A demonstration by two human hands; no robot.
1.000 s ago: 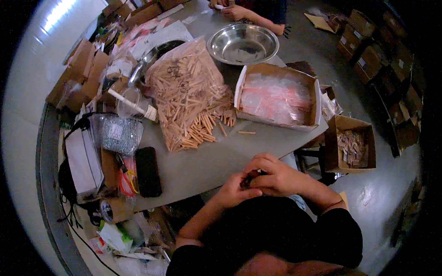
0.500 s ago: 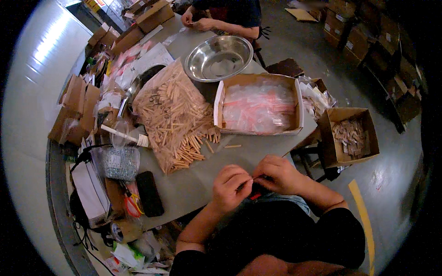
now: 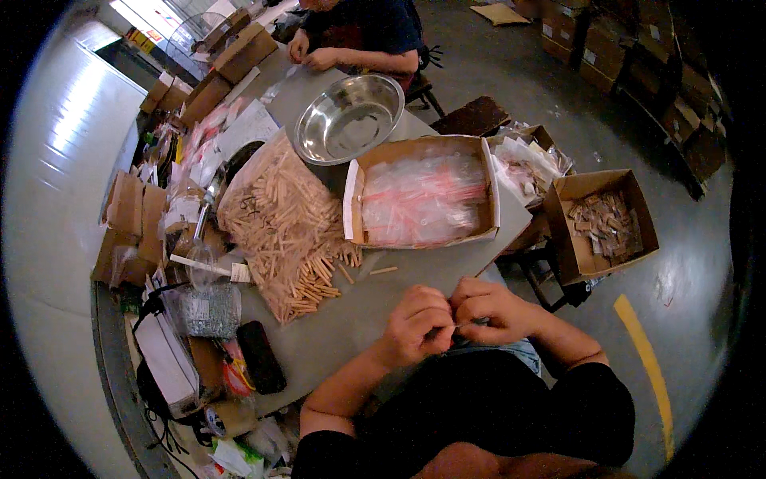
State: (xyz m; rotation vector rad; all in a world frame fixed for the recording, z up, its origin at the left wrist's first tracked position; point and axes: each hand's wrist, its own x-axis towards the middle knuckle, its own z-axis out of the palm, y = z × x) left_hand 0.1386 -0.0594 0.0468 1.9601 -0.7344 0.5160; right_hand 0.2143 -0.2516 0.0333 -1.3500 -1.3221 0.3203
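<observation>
My left hand [image 3: 419,323] and my right hand [image 3: 493,311] meet in front of my body at the table's near edge. Their fingers are pinched together around something small and pale, mostly hidden by the fingertips. Beyond them on the table, a large clear plastic bag [image 3: 259,199] lies open with many short wooden sticks [image 3: 313,289] spilling from its mouth. One loose wooden stick [image 3: 384,271] rests apart, nearest my left hand. Right of the bag, an open shallow carton [image 3: 351,209] holds a heap of clear plastic bags [image 3: 423,195] with pinkish-red strips.
A shiny metal basin [image 3: 349,120] stands behind the carton. At the right, a cardboard box [image 3: 570,247] holds small packed pieces. A black case [image 3: 261,357] and a bag of small metallic pieces [image 3: 209,310] lie left. Across the table, another person's hands [image 3: 311,54] work.
The view has turned slightly, shifting the table's contents leftward. My hands stay together, still pinching, and have come closer to each other with fingers curled differently.
</observation>
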